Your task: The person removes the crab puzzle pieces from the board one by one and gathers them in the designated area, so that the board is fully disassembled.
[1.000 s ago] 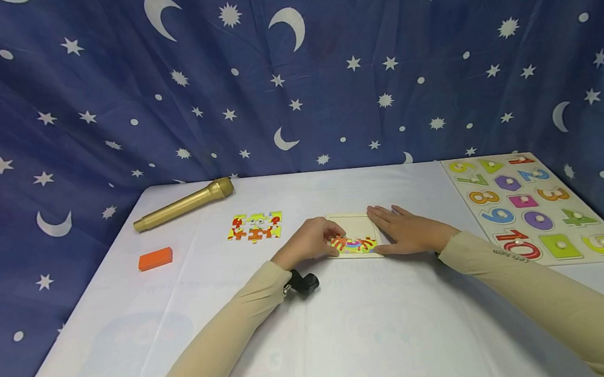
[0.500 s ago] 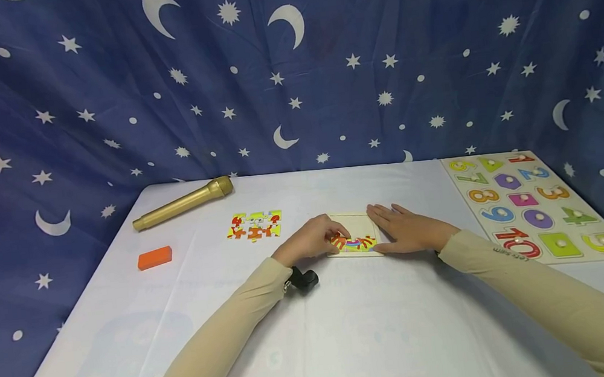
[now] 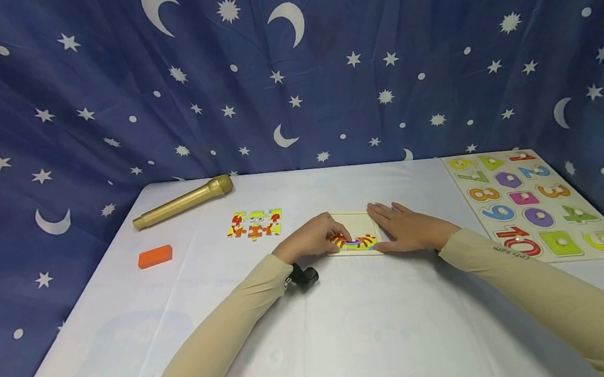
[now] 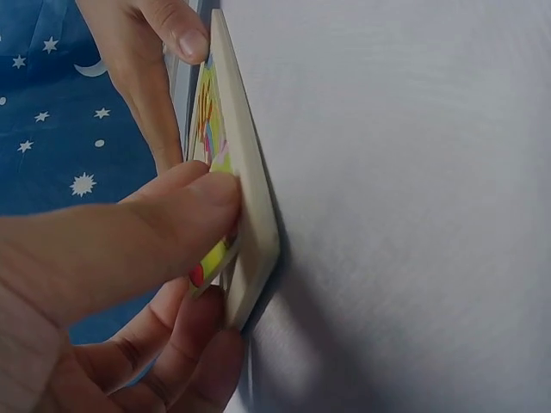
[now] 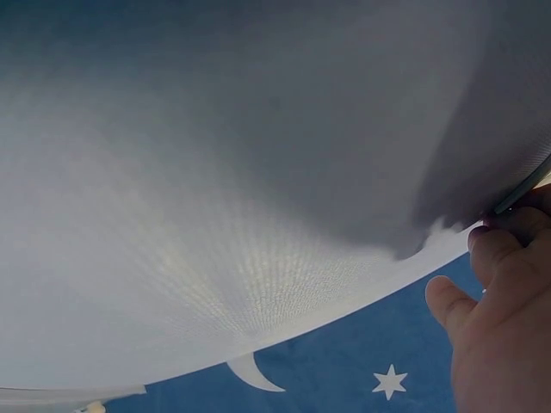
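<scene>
A small square wooden puzzle frame (image 3: 354, 220) lies on the white table, its near part filled with bright striped pieces (image 3: 364, 242) and its far part bare. At its near left corner my left hand (image 3: 312, 238) pinches a yellow-green puzzle piece (image 4: 213, 258) between thumb and forefinger. In the left wrist view that piece stands slightly tilted out of the frame's edge, and the other fingers curl beside the frame. My right hand (image 3: 406, 229) rests along the frame's right side with its fingers straight; the right wrist view shows only part of this hand (image 5: 508, 310).
Several loose puzzle pieces (image 3: 255, 232) lie together left of the frame. Farther left are an orange block (image 3: 155, 256) and a gold toy microphone (image 3: 183, 204). A number-and-shape puzzle board (image 3: 541, 211) sits at the right. A starry blue curtain (image 3: 334, 70) closes off the back.
The left forefinger has shifted a little to the right and toward the near edge over the pieces in the frame. My right hand has stayed in place.
</scene>
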Available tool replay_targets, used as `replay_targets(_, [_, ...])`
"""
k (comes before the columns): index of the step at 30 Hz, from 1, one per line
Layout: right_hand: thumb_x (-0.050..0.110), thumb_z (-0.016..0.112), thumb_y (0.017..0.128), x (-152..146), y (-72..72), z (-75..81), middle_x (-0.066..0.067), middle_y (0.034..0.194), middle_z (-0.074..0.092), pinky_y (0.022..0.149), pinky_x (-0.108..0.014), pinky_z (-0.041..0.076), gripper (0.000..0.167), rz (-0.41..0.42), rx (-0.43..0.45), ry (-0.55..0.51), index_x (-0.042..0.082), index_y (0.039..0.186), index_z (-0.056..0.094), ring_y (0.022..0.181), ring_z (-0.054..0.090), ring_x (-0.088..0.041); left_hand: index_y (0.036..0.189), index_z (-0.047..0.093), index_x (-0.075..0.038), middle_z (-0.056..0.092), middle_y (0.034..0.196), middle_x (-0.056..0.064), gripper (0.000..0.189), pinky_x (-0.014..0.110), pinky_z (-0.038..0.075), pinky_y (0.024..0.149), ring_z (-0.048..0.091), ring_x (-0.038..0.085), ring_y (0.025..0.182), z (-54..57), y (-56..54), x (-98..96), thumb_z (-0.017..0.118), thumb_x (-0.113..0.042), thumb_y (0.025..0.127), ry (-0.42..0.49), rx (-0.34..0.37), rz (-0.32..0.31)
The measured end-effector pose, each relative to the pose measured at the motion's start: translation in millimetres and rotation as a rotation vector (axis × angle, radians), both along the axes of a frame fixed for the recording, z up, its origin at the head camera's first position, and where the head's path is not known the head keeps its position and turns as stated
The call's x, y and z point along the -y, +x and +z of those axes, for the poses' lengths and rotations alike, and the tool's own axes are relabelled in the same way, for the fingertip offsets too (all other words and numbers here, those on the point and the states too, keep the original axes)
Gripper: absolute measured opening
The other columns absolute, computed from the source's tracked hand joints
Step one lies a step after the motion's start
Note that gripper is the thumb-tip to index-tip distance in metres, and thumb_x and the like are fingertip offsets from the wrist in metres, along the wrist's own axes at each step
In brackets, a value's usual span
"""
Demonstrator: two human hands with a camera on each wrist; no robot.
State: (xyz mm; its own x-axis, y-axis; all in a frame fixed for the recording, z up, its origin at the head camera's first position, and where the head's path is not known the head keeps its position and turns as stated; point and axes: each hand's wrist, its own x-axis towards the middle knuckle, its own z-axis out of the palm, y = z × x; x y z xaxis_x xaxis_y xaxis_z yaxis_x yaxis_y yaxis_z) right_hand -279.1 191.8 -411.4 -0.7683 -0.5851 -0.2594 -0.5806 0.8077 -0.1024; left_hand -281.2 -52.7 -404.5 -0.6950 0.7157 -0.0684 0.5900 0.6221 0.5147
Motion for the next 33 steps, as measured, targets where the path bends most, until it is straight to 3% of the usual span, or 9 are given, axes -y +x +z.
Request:
replay_targets(8, [0.06, 0.044, 0.09, -0.1, -1.1, 0.6, -0.016, 0.158, 0.011, 0.116, -0.053, 0.012, 0.09, 0.0, -0.001, 0.006, 0.001, 0.15, 0.011, 0.146, 0.014, -0.031, 0.107, 0.071, -0.016, 0.059, 0.098, 0.005, 0.031, 0.026, 0.04, 0.08, 0.046, 0.015, 0.088, 0.4, -2.7, 1.3, 0.073, -0.004, 0.079, -0.005, 0.018, -0.002])
replay_targets(13, [0.058, 0.045, 0.091, -1.0, -1.1, -1.2, -0.015, 0.158, 0.012, 0.117, -0.053, 0.012, 0.089, 0.007, -0.002, -0.007, 0.001, 0.15, 0.012, 0.146, 0.013, -0.03, 0.118, 0.066, -0.011, 0.058, 0.1, 0.006, 0.043, 0.022, 0.043, 0.075, 0.05, 0.013, 0.085, -2.2, -2.7, 4.2, 0.076, -0.005, 0.077, 0.027, 0.052, 0.057])
replay_targets(22, [0.06, 0.045, 0.09, -0.7, -0.2, -2.2, -0.013, 0.158, 0.012, 0.117, -0.052, 0.012, 0.09, -0.004, -0.005, -0.001, 0.002, 0.15, 0.012, 0.146, 0.013, -0.029, 0.117, 0.065, -0.005, 0.066, 0.102, 0.006, 0.045, 0.02, 0.047, 0.072, 0.057, 0.012, 0.082, -3.7, -1.3, 6.8, 0.078, -0.005, 0.074, 0.077, 0.035, 0.107])
replay_targets(33, [0.06, 0.044, 0.09, -1.5, 0.0, -2.7, -0.013, 0.158, 0.013, 0.117, -0.052, 0.013, 0.09, 0.005, -0.013, -0.008, 0.002, 0.15, 0.013, 0.146, 0.014, -0.029, 0.113, 0.067, -0.003, 0.069, 0.108, 0.008, 0.042, 0.021, 0.048, 0.075, 0.059, 0.013, 0.085, -0.9, 0.5, 7.5, 0.078, -0.003, 0.073, 0.068, 0.04, 0.109])
